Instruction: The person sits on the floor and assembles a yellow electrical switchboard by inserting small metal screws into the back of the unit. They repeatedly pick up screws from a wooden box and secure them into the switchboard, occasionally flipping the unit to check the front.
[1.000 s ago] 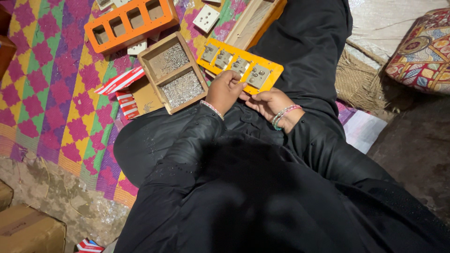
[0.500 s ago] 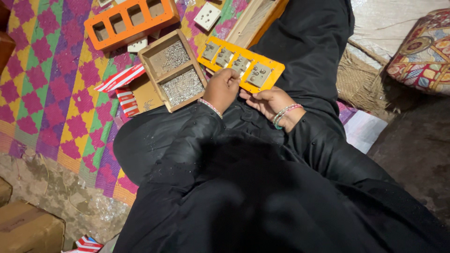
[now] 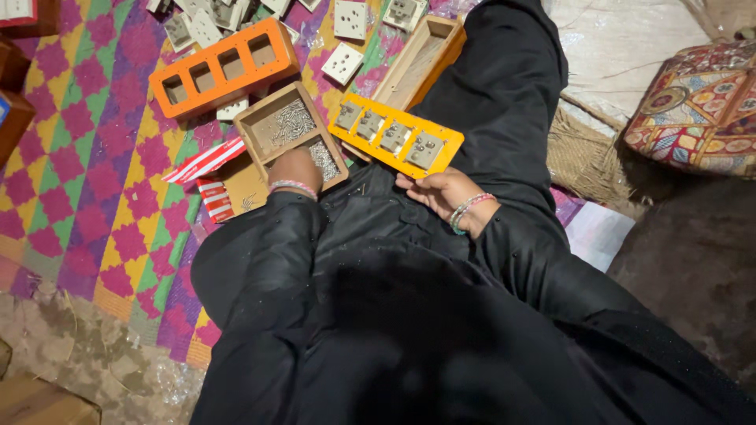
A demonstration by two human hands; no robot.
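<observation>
A woven floor mat (image 3: 87, 149) in purple, green and yellow checks lies under a seated person in black clothing. The left hand (image 3: 295, 169) reaches into a shallow two-compartment wooden tray (image 3: 256, 126) of small metal screws, fingers curled down out of sight, so whether they pinch a screw I cannot tell. The right hand (image 3: 442, 193) holds the near edge of a long yellow plastic frame (image 3: 395, 135) fitted with four grey switch modules, resting on the lap with its far end on a wooden box (image 3: 417, 63). An orange frame (image 3: 224, 69) and loose white switch plates (image 3: 342, 63) lie beyond. The yellow frame is propped loosely; a slack grip could let it tip. A screw dropped onto the black cloth or patterned mat would likely be hard to find.
</observation>
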